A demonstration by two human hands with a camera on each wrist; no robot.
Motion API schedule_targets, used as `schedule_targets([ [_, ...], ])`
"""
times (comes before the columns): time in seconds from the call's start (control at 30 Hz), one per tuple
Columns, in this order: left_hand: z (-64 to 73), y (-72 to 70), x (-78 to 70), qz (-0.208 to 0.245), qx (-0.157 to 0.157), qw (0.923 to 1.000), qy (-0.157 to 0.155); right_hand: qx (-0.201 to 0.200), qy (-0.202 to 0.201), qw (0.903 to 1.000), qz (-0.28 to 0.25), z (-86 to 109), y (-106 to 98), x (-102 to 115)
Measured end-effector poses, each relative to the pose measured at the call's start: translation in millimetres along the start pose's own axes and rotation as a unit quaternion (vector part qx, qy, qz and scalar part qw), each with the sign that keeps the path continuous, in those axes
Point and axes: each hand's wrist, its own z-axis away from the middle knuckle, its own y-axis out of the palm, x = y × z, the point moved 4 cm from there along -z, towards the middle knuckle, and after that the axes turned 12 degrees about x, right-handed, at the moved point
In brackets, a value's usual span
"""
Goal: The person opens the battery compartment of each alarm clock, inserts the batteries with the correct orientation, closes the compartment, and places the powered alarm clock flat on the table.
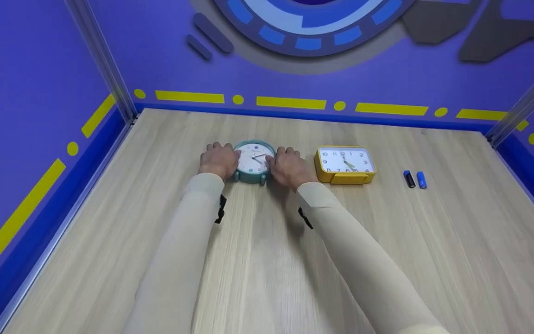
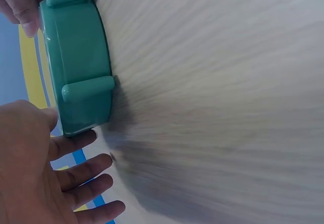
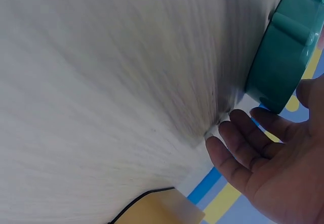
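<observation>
A round teal alarm clock (image 1: 251, 163) lies face up on the table, its two stubby feet toward me. My left hand (image 1: 219, 160) grips its left edge, thumb over the front rim and index finger against the side. On the opposite edge, my right hand (image 1: 290, 167) holds the clock the same way, the thumb reaching onto the face. In the left wrist view the teal casing (image 2: 78, 51) shows with both feet, and the other left fingers (image 2: 88, 188) are spread beside it. The right wrist view shows the casing (image 3: 281, 54) between thumb and index finger.
A yellow rectangular alarm clock (image 1: 346, 165) lies face up just right of my right hand. Farther right are two small batteries, one black and blue (image 1: 409, 179), one blue (image 1: 422, 180). Blue panels (image 1: 295, 83) wall the table (image 1: 248, 260) at the back and sides.
</observation>
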Motion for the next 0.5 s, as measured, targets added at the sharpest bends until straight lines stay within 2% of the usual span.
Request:
schedule_targets([
  [0.2,-0.4,2.6,1.2,-0.003,-0.001,1.0,0.003,-0.002,-0.006,0.9999,0.009,-1.8,1.5,-0.5],
  [0.5,-1.2,3.9,0.0,-0.01,0.006,0.9999,0.003,-0.013,-0.008,0.9999,-0.006,-3.9,3.3,-3.6],
])
